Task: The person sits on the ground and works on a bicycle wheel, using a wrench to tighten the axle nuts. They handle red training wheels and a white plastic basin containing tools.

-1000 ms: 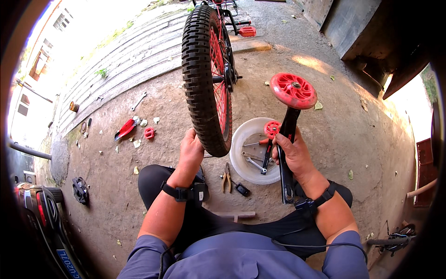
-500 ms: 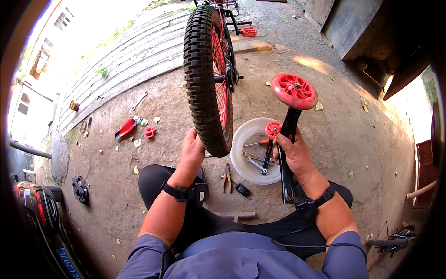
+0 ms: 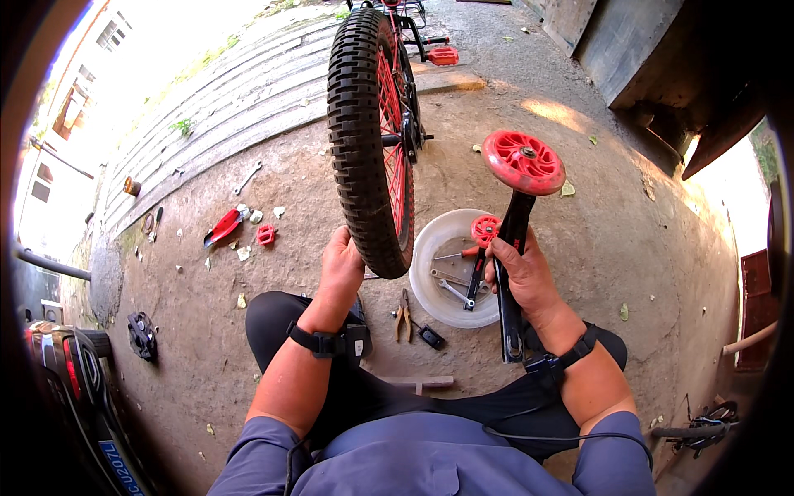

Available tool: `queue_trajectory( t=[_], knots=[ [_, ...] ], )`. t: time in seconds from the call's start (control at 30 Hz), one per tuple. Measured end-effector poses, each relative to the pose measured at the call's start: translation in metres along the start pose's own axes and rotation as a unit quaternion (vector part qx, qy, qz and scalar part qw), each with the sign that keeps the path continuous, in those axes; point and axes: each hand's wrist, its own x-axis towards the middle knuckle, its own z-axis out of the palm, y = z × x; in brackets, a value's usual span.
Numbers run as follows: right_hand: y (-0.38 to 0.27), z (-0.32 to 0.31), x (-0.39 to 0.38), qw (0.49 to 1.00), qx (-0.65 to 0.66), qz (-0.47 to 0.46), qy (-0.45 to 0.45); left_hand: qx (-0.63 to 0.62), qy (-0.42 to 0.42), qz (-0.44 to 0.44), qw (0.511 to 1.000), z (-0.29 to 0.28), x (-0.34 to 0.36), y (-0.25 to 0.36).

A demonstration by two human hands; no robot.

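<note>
My left hand (image 3: 339, 264) grips the knobby black tire (image 3: 356, 140) of a bicycle wheel with red spokes, low on its left side; the fingertips are hidden behind it. My right hand (image 3: 521, 277) is closed round a black training-wheel bracket (image 3: 516, 217), held upright with a red wheel (image 3: 523, 161) on top. Below, a white round basin (image 3: 434, 302) holds a second red training wheel (image 3: 485, 227), wrenches and a screwdriver. Pliers (image 3: 404, 318) and a small black device (image 3: 431, 336) lie on the ground near my legs.
A red pedal (image 3: 265, 235), red fender piece (image 3: 225, 227) and wrench (image 3: 246, 178) lie left. A black object (image 3: 142, 336) is farther left, beside a dark car (image 3: 74, 397). Plank steps (image 3: 207, 107) rise behind. A metal structure (image 3: 628, 58) stands back right, another bicycle (image 3: 703, 430) lower right.
</note>
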Motion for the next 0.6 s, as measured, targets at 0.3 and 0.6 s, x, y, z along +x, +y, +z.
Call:
queue_trajectory(
  t=[0.3,0.6],
  knots=[
    [-0.0001,0.0005,-0.0001,1.000,-0.003,0.000,0.000,0.025,0.006,-0.002,1.000,-0.0048,0.0040,-0.0040],
    [0.0001,0.0008,-0.0002,1.000,-0.006,-0.002,0.000,0.035,0.019,-0.013,0.999,-0.0029,0.0029,-0.0009]
  ],
)
